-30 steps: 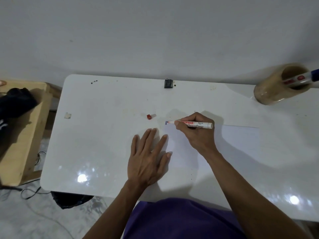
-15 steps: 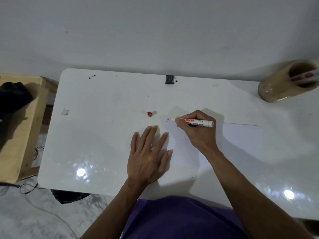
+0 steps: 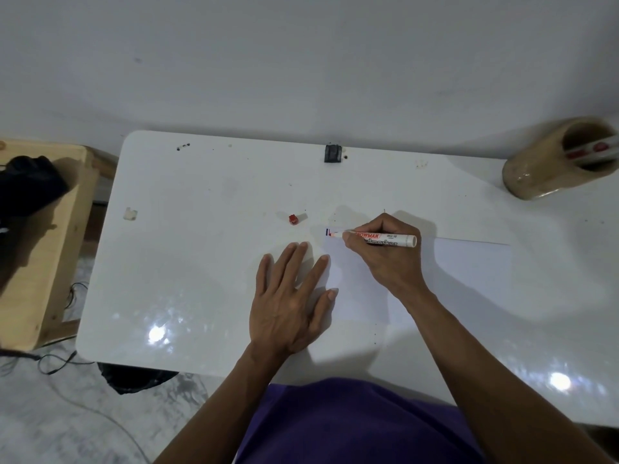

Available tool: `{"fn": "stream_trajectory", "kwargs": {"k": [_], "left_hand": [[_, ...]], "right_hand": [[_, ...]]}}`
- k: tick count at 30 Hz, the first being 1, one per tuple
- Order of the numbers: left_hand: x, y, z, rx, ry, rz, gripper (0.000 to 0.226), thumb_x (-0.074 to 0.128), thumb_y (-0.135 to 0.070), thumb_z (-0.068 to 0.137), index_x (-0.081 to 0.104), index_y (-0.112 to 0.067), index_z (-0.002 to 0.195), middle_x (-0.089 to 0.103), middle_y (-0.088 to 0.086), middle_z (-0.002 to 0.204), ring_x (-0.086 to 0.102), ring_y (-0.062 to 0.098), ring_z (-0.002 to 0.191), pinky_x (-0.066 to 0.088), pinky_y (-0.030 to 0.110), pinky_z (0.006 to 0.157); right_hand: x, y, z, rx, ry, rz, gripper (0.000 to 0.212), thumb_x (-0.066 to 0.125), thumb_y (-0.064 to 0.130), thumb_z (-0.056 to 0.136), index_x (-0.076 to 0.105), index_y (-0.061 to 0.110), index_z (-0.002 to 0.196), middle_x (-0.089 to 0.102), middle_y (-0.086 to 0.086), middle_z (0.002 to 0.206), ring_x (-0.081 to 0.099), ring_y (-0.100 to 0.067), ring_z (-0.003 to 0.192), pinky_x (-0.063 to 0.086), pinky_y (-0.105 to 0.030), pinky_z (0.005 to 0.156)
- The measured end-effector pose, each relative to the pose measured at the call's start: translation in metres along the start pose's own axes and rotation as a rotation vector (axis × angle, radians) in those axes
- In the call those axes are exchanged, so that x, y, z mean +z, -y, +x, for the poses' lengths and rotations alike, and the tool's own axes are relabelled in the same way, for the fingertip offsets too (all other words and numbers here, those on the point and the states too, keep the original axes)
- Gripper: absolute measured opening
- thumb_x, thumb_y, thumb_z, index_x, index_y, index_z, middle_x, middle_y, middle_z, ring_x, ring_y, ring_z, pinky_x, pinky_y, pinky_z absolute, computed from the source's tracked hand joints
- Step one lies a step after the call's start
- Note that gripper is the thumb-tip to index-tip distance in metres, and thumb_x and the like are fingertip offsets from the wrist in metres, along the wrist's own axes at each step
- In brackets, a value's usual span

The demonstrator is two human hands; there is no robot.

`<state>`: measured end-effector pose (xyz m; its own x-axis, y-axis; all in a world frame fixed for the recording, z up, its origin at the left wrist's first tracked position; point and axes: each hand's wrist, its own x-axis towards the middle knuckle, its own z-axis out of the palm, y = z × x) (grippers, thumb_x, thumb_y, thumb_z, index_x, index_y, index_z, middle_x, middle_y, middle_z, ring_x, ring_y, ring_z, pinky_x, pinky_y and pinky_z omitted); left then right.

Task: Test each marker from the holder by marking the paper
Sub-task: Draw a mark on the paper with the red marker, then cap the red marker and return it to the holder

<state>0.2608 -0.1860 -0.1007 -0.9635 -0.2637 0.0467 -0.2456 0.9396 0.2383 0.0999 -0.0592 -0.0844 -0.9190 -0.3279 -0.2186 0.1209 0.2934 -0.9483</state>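
Note:
My right hand (image 3: pixel 385 259) grips a white marker with red lettering (image 3: pixel 380 237), its tip touching the top left corner of the white paper (image 3: pixel 469 272). A short blue line and a small red mark (image 3: pixel 330 233) sit at that corner. My left hand (image 3: pixel 289 303) lies flat, fingers spread, with the fingertips on the paper's left edge. The marker's red cap (image 3: pixel 293 219) lies loose on the table to the left of the tip. The tan cylindrical holder (image 3: pixel 542 169) stands at the far right with at least one white marker (image 3: pixel 593 151) in it.
The white table (image 3: pixel 201 262) fills most of the view, against a white wall. A small black clip (image 3: pixel 332 153) sits at its back edge, a scrap of tape (image 3: pixel 130 213) near the left. A wooden stool (image 3: pixel 40 256) with a black object stands left; cables lie on the floor.
A small red mark has appeared beside the blue line under the marker tip. My head has shifted a little, so the view has moved; both hands stay in place.

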Motion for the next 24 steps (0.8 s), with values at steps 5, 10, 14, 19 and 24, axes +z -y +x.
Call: {"fn": "stream_trajectory", "kwargs": {"k": [5, 10, 14, 19, 24], "left_hand": [[0.002, 0.0, 0.0, 0.005, -0.016, -0.006, 0.054, 0.052, -0.051, 0.096, 0.052, -0.025, 0.144, 0.046, 0.012, 0.155, 0.035, 0.029, 0.148, 0.027, 0.057, 0.119], [0.002, -0.001, 0.0, 0.005, -0.016, -0.017, 0.054, 0.053, -0.05, 0.096, 0.052, -0.025, 0.144, 0.046, 0.012, 0.154, 0.035, 0.029, 0.148, 0.027, 0.057, 0.119], [0.002, 0.0, 0.0, 0.002, 0.004, -0.019, 0.054, 0.052, -0.051, 0.096, 0.052, -0.025, 0.144, 0.046, 0.012, 0.155, 0.035, 0.029, 0.148, 0.027, 0.057, 0.119], [-0.01, -0.004, 0.006, -0.08, -0.015, -0.188, 0.055, 0.051, -0.055, 0.094, 0.057, -0.021, 0.137, 0.057, 0.006, 0.145, 0.048, 0.024, 0.139, 0.032, 0.05, 0.116], [-0.035, -0.003, 0.049, -0.417, -0.104, -0.386, 0.042, 0.061, -0.033, 0.094, 0.052, -0.017, 0.132, 0.062, 0.008, 0.13, 0.058, 0.027, 0.118, 0.044, 0.04, 0.096]], "right_hand": [[-0.001, 0.0, 0.0, 0.008, 0.005, -0.004, 0.014, 0.085, 0.005, 0.077, 0.072, 0.005, 0.072, 0.076, -0.01, 0.073, 0.07, -0.034, 0.068, 0.054, -0.036, 0.057], [-0.001, 0.001, -0.001, 0.027, 0.002, -0.006, 0.014, 0.085, 0.004, 0.076, 0.071, 0.004, 0.072, 0.076, -0.011, 0.072, 0.07, -0.035, 0.068, 0.055, -0.042, 0.056], [-0.002, 0.004, -0.001, 0.026, 0.019, 0.002, 0.014, 0.085, 0.005, 0.077, 0.071, 0.005, 0.074, 0.076, -0.013, 0.075, 0.073, -0.036, 0.07, 0.057, -0.046, 0.06], [-0.013, 0.028, 0.0, 0.142, 0.036, 0.312, 0.024, 0.082, -0.004, 0.08, 0.064, 0.013, 0.079, 0.077, -0.012, 0.08, 0.075, -0.025, 0.068, 0.059, -0.032, 0.057], [-0.024, 0.046, -0.005, 0.149, 0.02, 0.478, 0.026, 0.079, -0.01, 0.08, 0.068, 0.014, 0.078, 0.075, -0.009, 0.09, 0.071, -0.023, 0.078, 0.059, -0.03, 0.063]]}}
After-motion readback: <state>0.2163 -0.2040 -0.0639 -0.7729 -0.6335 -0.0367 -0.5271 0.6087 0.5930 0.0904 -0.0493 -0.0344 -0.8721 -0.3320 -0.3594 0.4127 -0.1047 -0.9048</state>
